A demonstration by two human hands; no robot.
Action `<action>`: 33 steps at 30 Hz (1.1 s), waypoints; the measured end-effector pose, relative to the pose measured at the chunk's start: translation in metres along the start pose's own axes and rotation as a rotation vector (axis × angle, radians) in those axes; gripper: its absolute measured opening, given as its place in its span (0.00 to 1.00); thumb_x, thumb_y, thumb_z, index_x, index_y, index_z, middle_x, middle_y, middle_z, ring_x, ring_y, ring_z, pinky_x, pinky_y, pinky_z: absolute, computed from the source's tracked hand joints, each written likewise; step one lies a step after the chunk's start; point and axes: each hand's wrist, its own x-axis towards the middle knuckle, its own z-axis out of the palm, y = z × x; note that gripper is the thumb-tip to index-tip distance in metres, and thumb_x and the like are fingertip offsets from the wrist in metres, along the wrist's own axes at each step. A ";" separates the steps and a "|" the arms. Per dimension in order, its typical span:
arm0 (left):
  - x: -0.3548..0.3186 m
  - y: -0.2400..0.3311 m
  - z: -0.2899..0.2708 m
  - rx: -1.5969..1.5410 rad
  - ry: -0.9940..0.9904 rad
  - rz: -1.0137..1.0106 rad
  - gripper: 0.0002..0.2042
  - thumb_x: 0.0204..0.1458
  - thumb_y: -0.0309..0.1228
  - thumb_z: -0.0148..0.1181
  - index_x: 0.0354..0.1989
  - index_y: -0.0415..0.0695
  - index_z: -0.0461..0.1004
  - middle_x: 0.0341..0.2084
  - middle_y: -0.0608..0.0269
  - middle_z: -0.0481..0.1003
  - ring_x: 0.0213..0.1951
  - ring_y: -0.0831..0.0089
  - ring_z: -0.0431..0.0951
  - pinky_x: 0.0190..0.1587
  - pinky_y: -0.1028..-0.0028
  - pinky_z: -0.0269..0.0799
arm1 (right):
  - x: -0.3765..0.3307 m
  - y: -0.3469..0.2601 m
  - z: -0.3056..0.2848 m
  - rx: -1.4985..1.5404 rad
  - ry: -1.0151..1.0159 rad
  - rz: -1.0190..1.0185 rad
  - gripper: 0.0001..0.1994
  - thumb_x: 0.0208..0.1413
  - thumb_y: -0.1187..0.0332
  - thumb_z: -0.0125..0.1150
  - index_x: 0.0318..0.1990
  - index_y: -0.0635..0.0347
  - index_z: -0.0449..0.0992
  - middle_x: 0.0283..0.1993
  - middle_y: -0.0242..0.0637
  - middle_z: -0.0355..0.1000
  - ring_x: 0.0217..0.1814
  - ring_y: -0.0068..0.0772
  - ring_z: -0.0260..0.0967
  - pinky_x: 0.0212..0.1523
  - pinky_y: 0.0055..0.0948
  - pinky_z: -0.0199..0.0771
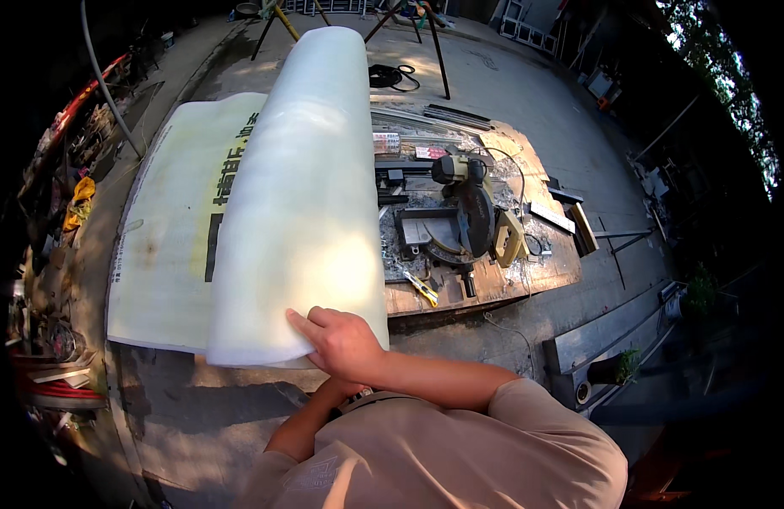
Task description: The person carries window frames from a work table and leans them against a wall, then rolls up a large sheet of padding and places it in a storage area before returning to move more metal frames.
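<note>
A large roll of whitish foam sheet stretches away from me, its near end close to my body. At its near edge, my right hand is closed on the sheet, a finger reaching over the top surface. My left hand is mostly covered by the right hand and wrist, so its fingers do not show. To the left of the roll lies a flat pale printed sheet with dark lettering, partly covered by the roll.
Right of the roll, a wooden board bears a miter saw, metal profiles and a yellow utility knife. Clutter and a yellow bag line the left side. A potted plant stands at the right. Behind are metal stand legs.
</note>
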 end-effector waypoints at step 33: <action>-0.139 0.203 0.012 -0.637 -0.328 -0.220 0.12 0.61 0.35 0.53 0.50 0.46 0.75 0.45 0.60 0.76 0.41 0.69 0.73 0.50 0.67 0.71 | -0.053 0.027 0.248 1.166 0.596 0.584 0.40 0.50 0.53 0.57 0.71 0.62 0.57 0.56 0.41 0.71 0.58 0.36 0.68 0.61 0.32 0.66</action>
